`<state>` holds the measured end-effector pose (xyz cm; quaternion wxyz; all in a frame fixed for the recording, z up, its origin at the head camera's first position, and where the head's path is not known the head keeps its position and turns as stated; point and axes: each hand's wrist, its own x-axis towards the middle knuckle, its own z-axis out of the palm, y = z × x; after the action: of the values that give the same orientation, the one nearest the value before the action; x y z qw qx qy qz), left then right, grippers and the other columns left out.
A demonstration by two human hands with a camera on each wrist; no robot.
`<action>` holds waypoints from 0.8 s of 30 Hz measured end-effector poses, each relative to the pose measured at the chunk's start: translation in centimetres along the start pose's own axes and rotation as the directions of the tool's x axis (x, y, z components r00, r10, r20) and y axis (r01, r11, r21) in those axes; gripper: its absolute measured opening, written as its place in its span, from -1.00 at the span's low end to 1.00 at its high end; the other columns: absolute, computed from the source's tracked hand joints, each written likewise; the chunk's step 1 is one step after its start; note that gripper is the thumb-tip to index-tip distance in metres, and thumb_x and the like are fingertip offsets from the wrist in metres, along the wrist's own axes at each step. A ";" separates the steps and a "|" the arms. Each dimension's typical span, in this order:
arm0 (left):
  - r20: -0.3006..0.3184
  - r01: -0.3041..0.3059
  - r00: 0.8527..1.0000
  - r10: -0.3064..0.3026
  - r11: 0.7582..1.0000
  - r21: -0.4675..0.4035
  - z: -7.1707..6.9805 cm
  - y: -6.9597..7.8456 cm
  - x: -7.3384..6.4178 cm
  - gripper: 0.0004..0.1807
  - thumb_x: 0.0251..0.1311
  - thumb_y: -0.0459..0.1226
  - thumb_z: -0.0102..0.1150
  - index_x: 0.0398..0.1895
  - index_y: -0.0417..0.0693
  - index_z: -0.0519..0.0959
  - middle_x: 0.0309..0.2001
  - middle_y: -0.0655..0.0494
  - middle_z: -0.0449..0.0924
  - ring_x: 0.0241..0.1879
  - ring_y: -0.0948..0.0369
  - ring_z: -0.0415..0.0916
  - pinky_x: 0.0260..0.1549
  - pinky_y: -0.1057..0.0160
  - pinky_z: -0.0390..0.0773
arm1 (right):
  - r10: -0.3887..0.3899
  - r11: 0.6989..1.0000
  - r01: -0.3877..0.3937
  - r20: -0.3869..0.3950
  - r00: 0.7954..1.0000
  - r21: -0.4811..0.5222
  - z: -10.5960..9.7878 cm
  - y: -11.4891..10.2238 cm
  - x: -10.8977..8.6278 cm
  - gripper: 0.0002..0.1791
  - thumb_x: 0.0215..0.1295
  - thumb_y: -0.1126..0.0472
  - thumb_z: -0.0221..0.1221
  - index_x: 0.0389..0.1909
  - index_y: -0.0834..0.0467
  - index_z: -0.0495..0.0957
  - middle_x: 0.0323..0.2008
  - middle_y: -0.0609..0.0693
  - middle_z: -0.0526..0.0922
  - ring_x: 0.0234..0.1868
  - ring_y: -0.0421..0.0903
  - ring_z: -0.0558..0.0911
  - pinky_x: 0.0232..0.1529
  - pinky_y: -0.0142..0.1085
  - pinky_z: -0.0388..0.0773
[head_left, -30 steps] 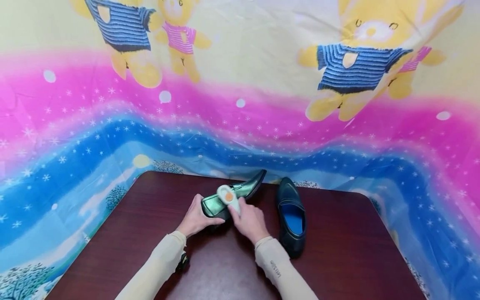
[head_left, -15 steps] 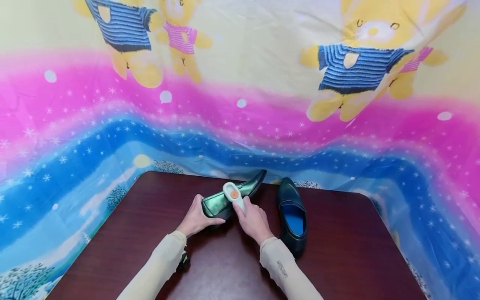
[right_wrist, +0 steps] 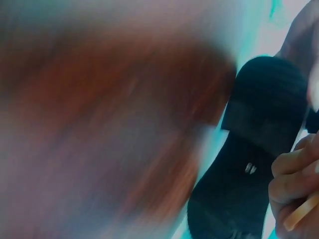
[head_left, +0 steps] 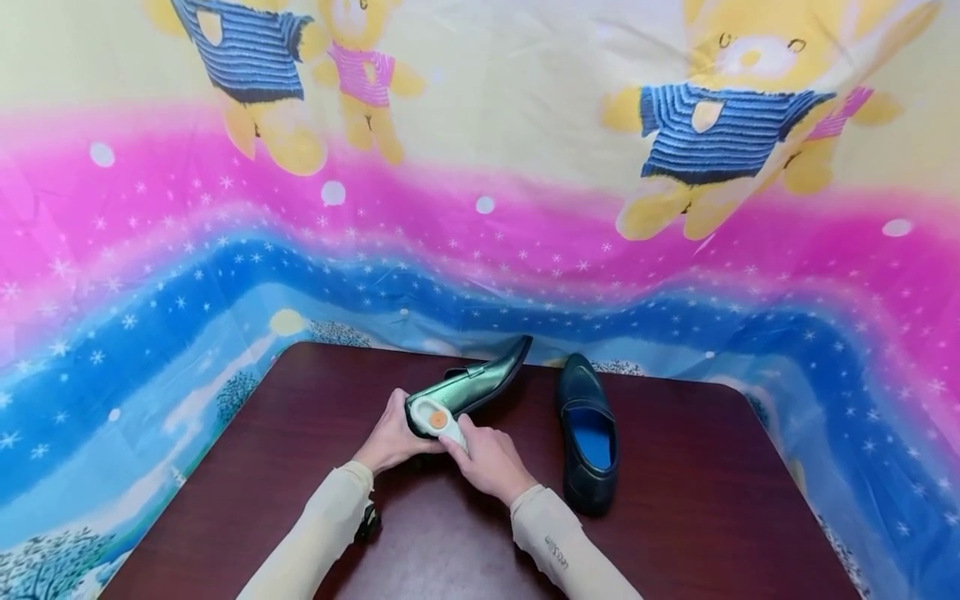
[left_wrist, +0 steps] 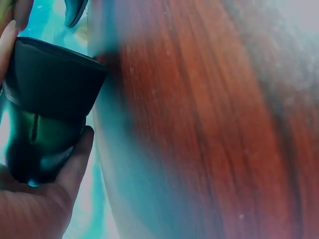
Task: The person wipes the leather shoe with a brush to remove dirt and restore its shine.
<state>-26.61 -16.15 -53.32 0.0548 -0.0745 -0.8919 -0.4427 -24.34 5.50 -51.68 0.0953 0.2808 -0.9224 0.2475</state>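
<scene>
My left hand (head_left: 390,437) grips the heel end of a shiny dark green loafer (head_left: 483,385), its toe pointing up to the far right. In the left wrist view the back of the heel (left_wrist: 55,74) sits between thumb and fingers. My right hand (head_left: 491,458) holds a white oval-headed tool (head_left: 422,410) with a short handle and an orange spot. The tool's head overlaps the loafer's side near the heel; its underside is hidden. The right wrist view shows the black sole (right_wrist: 269,99) beside my curled right fingers (right_wrist: 294,172).
A second dark loafer (head_left: 588,487) with a blue insole stands on the brown table (head_left: 697,475), right of my right hand. A small dark object (head_left: 369,522) shows beside my left sleeve. Behind the table hangs a bear-print cloth (head_left: 480,250).
The white tool first shifted slightly right along the loafer, then came down and left to the heel end. The loafer has rolled so more of its side shows; the left hand keeps its grip.
</scene>
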 end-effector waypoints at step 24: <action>0.048 0.093 0.995 -0.092 0.995 -0.026 -0.3 0.6 -0.1 -0.01 -0.31 0.08 0.76 0.03 -0.11 0.25 -0.01 -0.02 0.38 -0.07 0.11 0.43 -0.02 0.12 0.48 | 0.248 0.967 -0.244 -0.059 0.967 0.067 -2.0 2.6 0.0 -0.62 0.57 -0.18 0.04 -0.27 0.04 0.34 -0.63 -0.06 0.34 -0.63 -0.10 0.36 -0.54 -0.25 0.27</action>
<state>-26.42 -16.07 -52.70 0.0124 -0.0444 -0.8892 -0.4553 -25.70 8.37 -51.02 0.0865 0.1584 -0.9386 0.2939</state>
